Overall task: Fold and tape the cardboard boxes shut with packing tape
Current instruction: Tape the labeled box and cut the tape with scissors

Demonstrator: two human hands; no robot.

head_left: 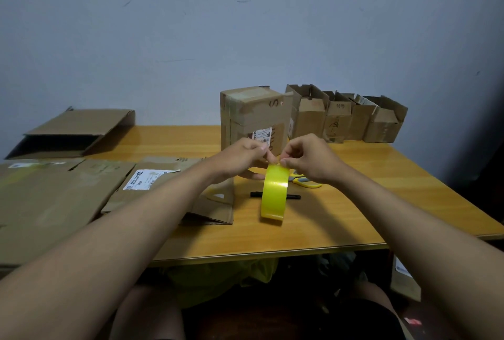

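Note:
A roll of yellow packing tape (pixel 274 193) stands on edge above the wooden table (pixel 354 211), its lower rim near the tabletop. My left hand (pixel 240 158) and my right hand (pixel 306 161) both pinch the top of the roll with curled fingertips, close together. A closed, taped cardboard box (pixel 253 113) stands upright just behind my hands. Flattened cardboard boxes (pixel 62 195) lie on the left part of the table, one with a white shipping label.
Several open cardboard boxes (pixel 351 118) stand in a row at the back right by the wall. Yellow-handled scissors (pixel 306 181) and a black marker (pixel 293 197) lie behind the tape roll. A flattened box (pixel 79 129) lies at the back left.

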